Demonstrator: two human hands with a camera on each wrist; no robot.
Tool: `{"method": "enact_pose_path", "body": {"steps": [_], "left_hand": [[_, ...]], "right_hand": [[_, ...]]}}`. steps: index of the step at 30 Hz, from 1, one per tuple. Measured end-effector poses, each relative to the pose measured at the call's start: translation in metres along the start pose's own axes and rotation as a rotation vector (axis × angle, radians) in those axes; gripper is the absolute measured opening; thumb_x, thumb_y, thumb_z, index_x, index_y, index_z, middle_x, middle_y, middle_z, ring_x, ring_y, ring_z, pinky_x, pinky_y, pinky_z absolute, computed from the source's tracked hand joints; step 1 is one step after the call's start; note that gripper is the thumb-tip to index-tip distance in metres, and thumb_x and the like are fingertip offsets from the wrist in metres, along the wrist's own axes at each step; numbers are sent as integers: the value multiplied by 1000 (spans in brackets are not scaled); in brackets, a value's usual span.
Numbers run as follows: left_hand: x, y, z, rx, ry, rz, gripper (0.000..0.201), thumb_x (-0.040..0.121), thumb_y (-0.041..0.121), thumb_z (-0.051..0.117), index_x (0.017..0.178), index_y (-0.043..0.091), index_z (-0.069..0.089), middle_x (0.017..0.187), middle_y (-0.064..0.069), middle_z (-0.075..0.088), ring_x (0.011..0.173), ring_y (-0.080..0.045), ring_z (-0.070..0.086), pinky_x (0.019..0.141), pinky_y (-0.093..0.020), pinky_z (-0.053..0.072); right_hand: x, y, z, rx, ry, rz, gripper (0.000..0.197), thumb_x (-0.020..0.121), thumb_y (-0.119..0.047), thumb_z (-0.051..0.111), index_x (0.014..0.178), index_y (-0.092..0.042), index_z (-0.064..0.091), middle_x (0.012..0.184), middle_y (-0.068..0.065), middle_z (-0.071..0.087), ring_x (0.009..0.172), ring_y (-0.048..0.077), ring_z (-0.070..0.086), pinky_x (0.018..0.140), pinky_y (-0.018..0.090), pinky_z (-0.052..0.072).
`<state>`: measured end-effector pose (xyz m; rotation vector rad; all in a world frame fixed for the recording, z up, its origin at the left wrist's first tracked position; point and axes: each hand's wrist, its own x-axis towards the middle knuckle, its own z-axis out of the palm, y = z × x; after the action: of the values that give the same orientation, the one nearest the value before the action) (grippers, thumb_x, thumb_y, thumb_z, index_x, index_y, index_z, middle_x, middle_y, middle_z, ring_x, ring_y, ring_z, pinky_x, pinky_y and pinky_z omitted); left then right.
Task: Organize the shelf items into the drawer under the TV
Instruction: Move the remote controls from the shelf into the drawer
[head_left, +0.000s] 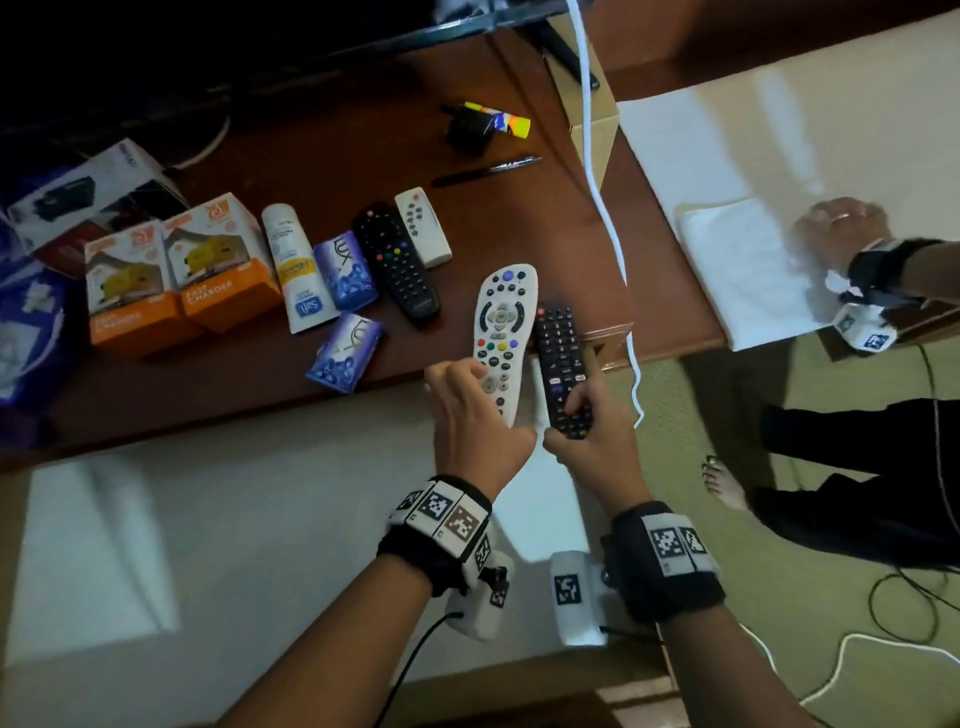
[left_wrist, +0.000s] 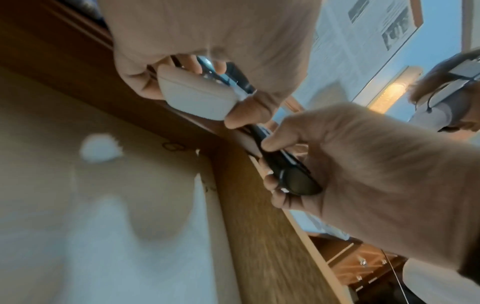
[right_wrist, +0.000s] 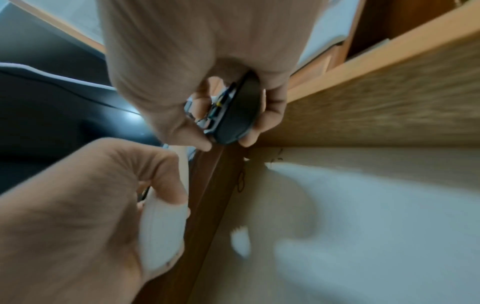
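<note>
Head: left hand (head_left: 475, 415) grips curved white remote (head_left: 501, 332).

White remote (head_left: 501, 332), coloured buttons; black remote (head_left: 561, 371) beside it. Orange charger boxes (head_left: 182, 275), purple floral soap packs (head_left: 347, 345). Counter (head_left: 322, 156) reddish-brown.

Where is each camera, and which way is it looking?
Head: up on the head, looking down at the shelf; both forearms, left hand, right hand.
Left wrist: under the left hand, looking along it at its white remote.
Right wrist: under the right hand, at its black remote.
All three share both remotes.
</note>
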<state>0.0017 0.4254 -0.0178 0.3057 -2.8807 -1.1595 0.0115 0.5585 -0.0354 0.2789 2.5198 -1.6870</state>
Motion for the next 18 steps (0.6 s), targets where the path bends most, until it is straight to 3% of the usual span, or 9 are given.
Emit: {"method": "enact_pose_path", "body": {"steps": [2, 4, 7, 9, 13, 15, 18], "left_hand": [[-15, -9, 1, -52, -35, -50, 66, 54, 5, 69, 109, 10, 34, 110, 1, 24, 97, -27, 46, 80, -36, 48], [-29, -18, 1, -89, -86, -115, 68, 56, 1, 66, 115, 11, 32, 113, -1, 29, 97, -24, 47, 82, -35, 48], [-48, -26, 1, -135, -230, -212, 77, 61, 1, 65, 121, 25, 23, 123, -5, 43, 103, -25, 51, 81, -33, 49], [-61, -31, 2, -173, -327, -253, 83, 63, 1, 66, 123, 34, 19, 123, -6, 49, 99, -27, 55, 76, -32, 48], [-81, -50, 4, -132, -415, -312, 89, 70, 8, 67, 135, 32, 11, 119, -8, 55, 89, -30, 59, 69, -32, 48], [-85, -62, 7, -88, -431, -334, 87, 73, 15, 67, 139, 27, 11, 119, -10, 58, 89, -33, 61, 74, -38, 53], [-90, -86, 12, -21, -478, -402, 79, 76, 26, 67, 139, 21, 19, 125, -11, 57, 103, -35, 59, 85, -41, 52]], "right_hand": [[-19, 3, 1, 131, -68, 91, 38, 52, -17, 62, 78, -32, 39, 84, 8, 50, 68, 26, 47, 53, 41, 47], [-35, 4, 1, 245, -78, 152, 41, 51, -13, 61, 81, -31, 37, 83, 9, 46, 64, 20, 44, 47, 34, 42], [-55, 6, 8, 333, -78, 257, 42, 55, -7, 56, 87, -22, 33, 75, 6, 40, 57, 18, 38, 41, 26, 36], [-64, 11, 17, 375, -56, 338, 39, 57, -7, 54, 86, -19, 30, 72, 6, 35, 53, 17, 34, 40, 23, 32], [-78, 28, 34, 428, -92, 547, 36, 75, -1, 60, 86, -18, 30, 63, 7, 35, 46, 13, 28, 41, 21, 24], [-83, 37, 42, 398, -113, 622, 33, 81, -11, 63, 84, -21, 32, 60, 8, 38, 45, 13, 28, 41, 20, 23], [-92, 45, 57, 251, -47, 689, 42, 58, -41, 67, 75, -24, 32, 62, 5, 40, 50, 15, 31, 47, 25, 27]]}}
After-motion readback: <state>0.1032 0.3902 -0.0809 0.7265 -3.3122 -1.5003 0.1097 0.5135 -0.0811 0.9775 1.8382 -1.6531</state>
